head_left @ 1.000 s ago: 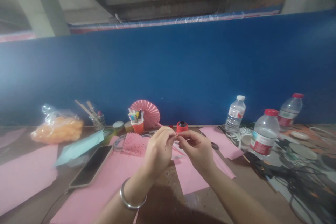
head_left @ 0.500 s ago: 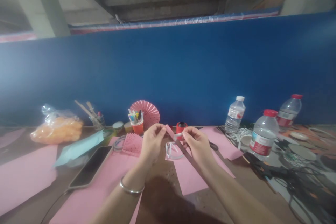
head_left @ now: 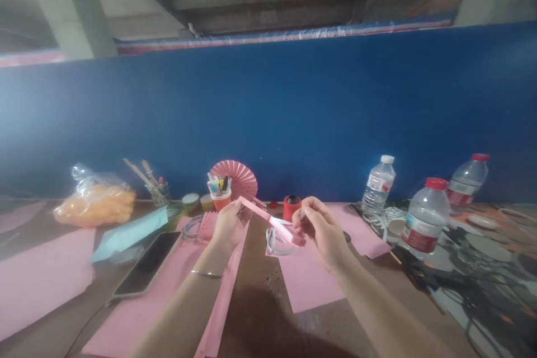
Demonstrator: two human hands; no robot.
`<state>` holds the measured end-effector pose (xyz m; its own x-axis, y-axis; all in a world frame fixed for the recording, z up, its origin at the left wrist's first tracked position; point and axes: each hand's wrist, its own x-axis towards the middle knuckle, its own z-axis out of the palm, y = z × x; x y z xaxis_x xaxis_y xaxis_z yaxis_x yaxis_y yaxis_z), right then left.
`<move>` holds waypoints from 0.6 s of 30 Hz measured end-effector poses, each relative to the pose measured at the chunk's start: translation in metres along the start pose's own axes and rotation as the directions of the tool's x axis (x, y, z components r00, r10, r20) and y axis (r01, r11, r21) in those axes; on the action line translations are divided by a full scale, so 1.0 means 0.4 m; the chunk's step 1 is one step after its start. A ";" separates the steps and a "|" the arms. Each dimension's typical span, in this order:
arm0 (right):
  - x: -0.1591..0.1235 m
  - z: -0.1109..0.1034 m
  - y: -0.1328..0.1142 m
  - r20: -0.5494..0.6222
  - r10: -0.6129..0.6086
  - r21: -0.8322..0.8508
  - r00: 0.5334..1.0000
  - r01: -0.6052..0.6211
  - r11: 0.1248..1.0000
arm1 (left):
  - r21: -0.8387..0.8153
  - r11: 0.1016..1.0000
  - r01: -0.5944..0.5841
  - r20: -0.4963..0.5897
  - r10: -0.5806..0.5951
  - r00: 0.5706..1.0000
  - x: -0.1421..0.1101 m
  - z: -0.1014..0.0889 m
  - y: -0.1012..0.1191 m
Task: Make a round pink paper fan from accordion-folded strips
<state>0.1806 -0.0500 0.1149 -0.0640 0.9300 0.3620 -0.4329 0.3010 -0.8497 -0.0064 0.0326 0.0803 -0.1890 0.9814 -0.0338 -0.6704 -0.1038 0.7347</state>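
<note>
My left hand (head_left: 226,225) pinches the far end of a narrow folded pink paper strip (head_left: 264,216) and holds it above the table. My right hand (head_left: 321,228) is closed on the strip's near end, with a thin white bit held between thumb and forefinger. The strip stretches between the two hands. Below it lies a white tape ring (head_left: 279,239) on the brown table (head_left: 262,285). A red thread spool (head_left: 292,206) stands just behind the hands. A silver bangle circles my left wrist.
Pink paper sheets (head_left: 310,277) cover much of the table. A phone (head_left: 146,269) lies at the left, beside a light blue sheet (head_left: 128,233) and a bag of orange things (head_left: 95,202). A pen cup (head_left: 220,194) and pink paper fan (head_left: 235,178) stand behind. Water bottles (head_left: 423,216) and cables crowd the right.
My hands, pressed together over something small a second ago, have drawn apart, stretching the pink strip out between them. The left hand moved left and further away.
</note>
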 end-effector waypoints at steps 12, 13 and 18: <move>-0.006 -0.023 -0.066 -0.070 -0.091 -0.125 0.993 0.082 0.989 | -0.054 0.997 -0.054 -0.213 0.042 0.976 0.068 -0.066 0.006; -0.007 -0.028 -0.078 -0.085 -0.111 -0.123 0.990 0.100 0.987 | -0.055 0.997 -0.061 -0.226 0.048 0.973 0.074 -0.074 0.008; 0.000 -0.086 -0.148 -0.214 -0.272 -0.164 0.938 0.240 0.957 | -0.049 0.995 -0.086 -0.269 0.070 0.960 0.097 -0.109 0.013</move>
<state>0.2370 -0.0606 0.1519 0.2501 0.8358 0.4887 -0.2819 0.5457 -0.7891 -0.0485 0.0632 0.0536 -0.4219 0.8918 -0.1634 -0.6859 -0.1961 0.7008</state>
